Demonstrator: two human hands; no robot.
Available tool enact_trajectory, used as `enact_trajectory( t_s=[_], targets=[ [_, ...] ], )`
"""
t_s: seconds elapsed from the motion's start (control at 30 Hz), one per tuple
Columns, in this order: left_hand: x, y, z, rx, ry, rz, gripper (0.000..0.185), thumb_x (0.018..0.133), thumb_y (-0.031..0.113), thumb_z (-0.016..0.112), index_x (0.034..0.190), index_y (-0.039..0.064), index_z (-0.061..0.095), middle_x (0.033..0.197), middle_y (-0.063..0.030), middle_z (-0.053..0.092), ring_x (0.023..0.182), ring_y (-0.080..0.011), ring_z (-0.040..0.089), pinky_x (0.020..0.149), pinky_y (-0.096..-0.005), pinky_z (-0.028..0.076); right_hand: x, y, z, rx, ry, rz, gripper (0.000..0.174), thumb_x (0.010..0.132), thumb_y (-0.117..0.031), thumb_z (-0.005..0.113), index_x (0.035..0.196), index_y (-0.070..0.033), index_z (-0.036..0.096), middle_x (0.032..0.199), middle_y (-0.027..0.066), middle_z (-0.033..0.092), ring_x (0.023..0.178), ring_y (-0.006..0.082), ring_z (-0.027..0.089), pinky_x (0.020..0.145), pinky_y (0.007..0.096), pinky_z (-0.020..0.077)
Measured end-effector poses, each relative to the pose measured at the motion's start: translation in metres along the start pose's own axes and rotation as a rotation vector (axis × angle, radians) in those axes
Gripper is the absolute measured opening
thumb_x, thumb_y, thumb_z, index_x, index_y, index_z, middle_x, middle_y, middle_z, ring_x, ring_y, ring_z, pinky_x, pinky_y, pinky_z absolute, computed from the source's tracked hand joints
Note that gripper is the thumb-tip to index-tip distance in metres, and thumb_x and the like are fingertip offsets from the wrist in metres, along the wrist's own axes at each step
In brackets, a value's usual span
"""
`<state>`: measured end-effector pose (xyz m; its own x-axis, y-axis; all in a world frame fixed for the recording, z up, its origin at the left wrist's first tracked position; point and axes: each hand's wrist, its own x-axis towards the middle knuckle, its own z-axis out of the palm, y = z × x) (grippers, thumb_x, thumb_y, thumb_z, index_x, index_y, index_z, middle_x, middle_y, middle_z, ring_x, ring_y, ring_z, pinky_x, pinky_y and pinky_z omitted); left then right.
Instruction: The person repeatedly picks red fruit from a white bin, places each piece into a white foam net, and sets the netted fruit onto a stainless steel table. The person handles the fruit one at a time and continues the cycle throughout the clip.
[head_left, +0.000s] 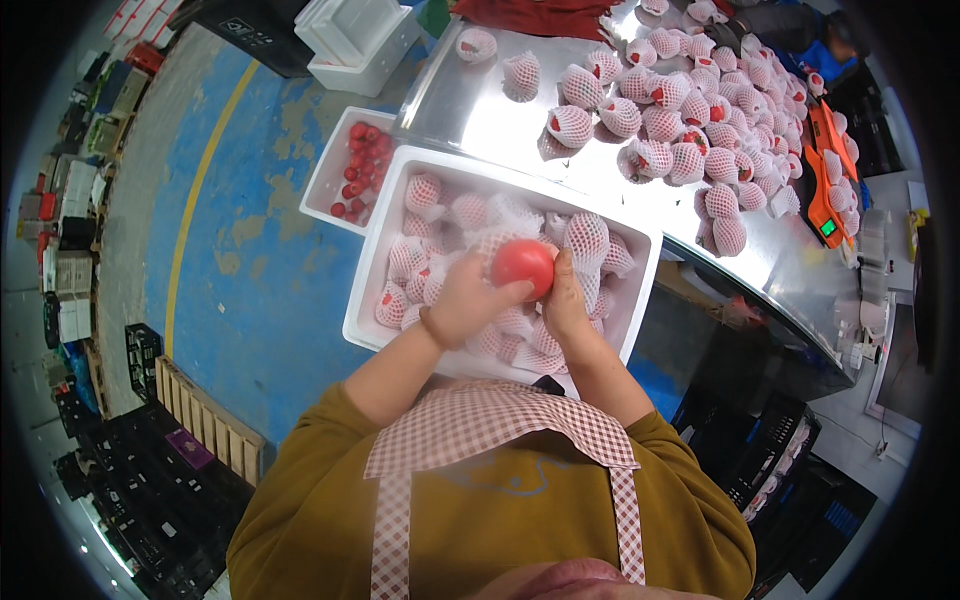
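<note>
A bare red tomato (523, 268) is between my two hands, above a white foam box (634, 300). My left hand (466, 294) grips it from the left, thumb across its lower side. My right hand (566, 295) holds its right side with the thumb pointing up. White foam net (496, 241) shows by my left fingers; motion blur hides whether it touches the tomato. Inside the box lie several net-wrapped tomatoes (407, 256) and pale foam net sleeves. One puffed net sleeve (587, 238) stands just beyond my right hand.
A shiny metal table (510, 127) beyond the box bears many net-wrapped tomatoes (664, 124) and an orange scale (821, 191). Another person's arm (772, 28) reaches in there. Left of my box, a second foam box (322, 187) holds bare tomatoes. Black crates (772, 457) stand at lower right.
</note>
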<state>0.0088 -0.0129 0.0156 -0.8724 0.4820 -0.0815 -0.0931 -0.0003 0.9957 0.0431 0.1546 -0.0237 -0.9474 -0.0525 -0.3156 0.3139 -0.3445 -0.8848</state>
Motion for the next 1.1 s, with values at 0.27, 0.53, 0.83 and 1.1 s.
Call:
enact_trajectory(
  t_s=[0.27,0.53,0.83,1.1],
  targets=[
    [0.006,-0.021,0.007,-0.227,0.310,0.052,0.029,0.097,0.024,0.060,0.111,-0.002,0.062,0.103,-0.0054,0.067,0.090,-0.0108,0.062,0.080,-0.0262,0.051,-0.004,-0.015,-0.001,-0.532,0.027,-0.297,0.061,0.088,-0.032,0.066,0.137,-0.004,0.044,0.103,0.0115,0.065,0.087,0.0219,0.066,0.068,0.0310,0.0538],
    [0.008,-0.014,-0.004,-0.102,0.368,-0.060,0.024,0.097,0.018,0.057,0.110,-0.002,0.062,0.106,-0.0094,0.065,0.095,-0.0121,0.061,0.083,-0.0284,0.051,-0.003,-0.008,0.009,0.173,-0.092,-0.056,0.078,0.075,-0.045,0.076,0.135,-0.007,0.045,0.117,0.0099,0.060,0.091,0.0235,0.062,0.068,0.0323,0.0524],
    [0.002,0.021,0.009,-0.362,-0.035,-0.020,0.037,0.092,0.010,0.060,0.126,-0.002,0.054,0.119,-0.0086,0.060,0.110,-0.0142,0.056,0.098,-0.0305,0.045,-0.009,-0.012,-0.004,0.925,-0.458,0.414,0.087,0.076,-0.083,0.044,0.119,-0.008,0.057,0.091,0.0047,0.061,0.056,0.0145,0.053,0.043,0.0253,0.0396],
    [0.004,0.020,0.022,-0.414,0.001,0.001,0.040,0.087,0.007,0.064,0.125,0.000,0.054,0.119,-0.0062,0.061,0.109,-0.0138,0.058,0.097,-0.0305,0.046,-0.012,-0.012,0.004,0.915,-0.356,0.434,0.084,0.078,-0.083,0.039,0.117,-0.012,0.058,0.084,0.0085,0.064,0.044,0.0131,0.047,0.037,0.0216,0.0369]
  ],
)
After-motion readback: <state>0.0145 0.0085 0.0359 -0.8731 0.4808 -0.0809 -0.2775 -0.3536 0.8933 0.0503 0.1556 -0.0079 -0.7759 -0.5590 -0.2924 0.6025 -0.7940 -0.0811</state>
